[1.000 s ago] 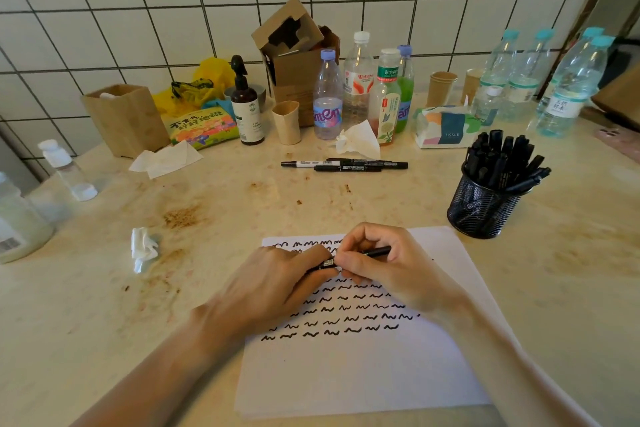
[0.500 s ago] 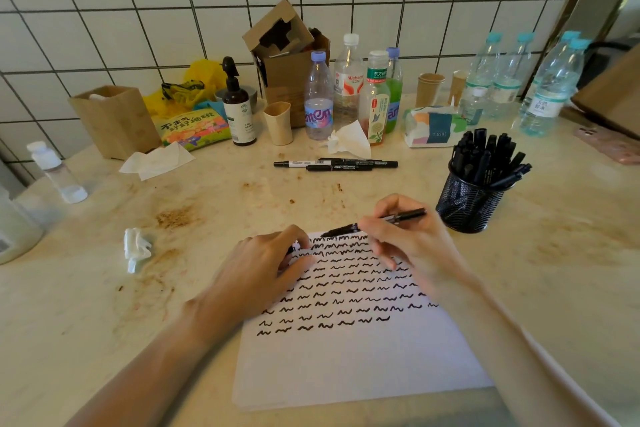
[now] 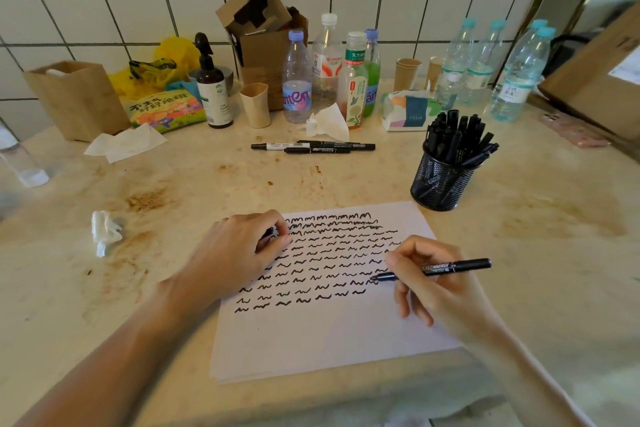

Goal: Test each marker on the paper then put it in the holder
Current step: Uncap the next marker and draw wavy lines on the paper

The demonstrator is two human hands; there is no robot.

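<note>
Your right hand (image 3: 438,282) pinches the marker (image 3: 433,269) in a writing grip, tip touching the paper (image 3: 311,340) at the right end of the second-to-last row of squiggles. Your left hand (image 3: 239,253) is curled at the sheet's top-left corner, fingers closed on what looks like the cap (image 3: 268,233), though little of it shows. To do this stroke well, keep the tip light, draw one short wave into the blank space off toward three o'clock of the last mark, and let that left hand weigh down the page so it can't slide. If the line comes out solid black, I'd call it a pass. The mesh holder (image 3: 441,184), already crowded, waits up at one o'clock of the sheet; three loose markers (image 3: 313,147) lie up at twelve, near the bottles (image 3: 329,69).
</note>
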